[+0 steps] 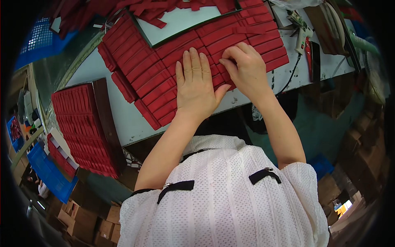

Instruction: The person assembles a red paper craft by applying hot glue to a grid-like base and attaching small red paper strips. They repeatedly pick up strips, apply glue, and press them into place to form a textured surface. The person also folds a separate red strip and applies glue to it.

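Rows of flat red strips, each with a raised fold, lie side by side on the white worktable in front of me. My left hand rests flat on the near middle rows, fingers straight and thumb out to the side. Just right of it, my right hand is bent over the same rows, thumb and forefinger drawn together in a pinch. Whatever sits between those fingertips, if anything, is too small to make out. One loose red strip lies across the rows beyond my right hand.
A dark-rimmed white tray with loose red strips stands at the back. Left of the rows is a box filled with red strips. A glue gun and red-handled tool lie at the right; the table's front edge is near me.
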{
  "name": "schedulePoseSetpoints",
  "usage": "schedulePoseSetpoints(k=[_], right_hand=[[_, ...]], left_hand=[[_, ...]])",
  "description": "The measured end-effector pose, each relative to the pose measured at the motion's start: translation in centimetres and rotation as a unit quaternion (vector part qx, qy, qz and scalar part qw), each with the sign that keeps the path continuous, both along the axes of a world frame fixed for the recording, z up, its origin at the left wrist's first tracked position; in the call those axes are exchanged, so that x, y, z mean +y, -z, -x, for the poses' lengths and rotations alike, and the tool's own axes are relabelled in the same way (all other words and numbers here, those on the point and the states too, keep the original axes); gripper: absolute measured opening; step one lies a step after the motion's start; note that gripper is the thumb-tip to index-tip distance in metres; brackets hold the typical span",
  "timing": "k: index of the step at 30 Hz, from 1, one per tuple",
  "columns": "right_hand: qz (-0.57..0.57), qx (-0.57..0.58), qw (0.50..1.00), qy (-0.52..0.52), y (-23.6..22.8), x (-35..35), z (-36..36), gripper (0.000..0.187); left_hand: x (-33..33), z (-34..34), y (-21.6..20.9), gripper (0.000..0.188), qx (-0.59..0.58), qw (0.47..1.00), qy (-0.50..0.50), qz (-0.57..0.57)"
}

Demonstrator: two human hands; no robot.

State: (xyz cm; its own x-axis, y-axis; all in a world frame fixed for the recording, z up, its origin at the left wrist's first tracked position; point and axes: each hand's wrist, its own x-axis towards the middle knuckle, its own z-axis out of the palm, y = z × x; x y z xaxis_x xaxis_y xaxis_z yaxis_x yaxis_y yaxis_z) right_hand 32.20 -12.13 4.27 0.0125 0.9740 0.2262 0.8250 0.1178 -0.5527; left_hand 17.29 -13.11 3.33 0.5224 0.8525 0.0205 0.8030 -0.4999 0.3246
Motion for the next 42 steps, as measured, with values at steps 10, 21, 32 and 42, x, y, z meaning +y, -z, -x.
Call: schedulePoseSetpoints(k=[10,21,32,42], right_hand=[[0.193,0.622,0.759,0.006,-1.5,-1.2,-3.2,0.009],[0.082,0.683,0.556,0.467,5.0,-20.3,-19.7,0.014],[0.048,0.238,0.964,0.109,-1.6,-7.0,-0.3,0.029],[0.084,-0.139,0.979,-0.121,-1.4,5.3,1.9,0.015]], left_hand=[[0.1,0.1,0.0,0.088,0.000,1.000,0.006,0.001],[0.0,0.2,0.0,0.084,-0.020,1.000,0.009,-0.006],[0.1,-0.1,0.5,0.082,-0.043,0.997,0.021,-0.054],[0.0,0.0,0.2,0.083,-0.030,0.998,-0.005,-0.051]])
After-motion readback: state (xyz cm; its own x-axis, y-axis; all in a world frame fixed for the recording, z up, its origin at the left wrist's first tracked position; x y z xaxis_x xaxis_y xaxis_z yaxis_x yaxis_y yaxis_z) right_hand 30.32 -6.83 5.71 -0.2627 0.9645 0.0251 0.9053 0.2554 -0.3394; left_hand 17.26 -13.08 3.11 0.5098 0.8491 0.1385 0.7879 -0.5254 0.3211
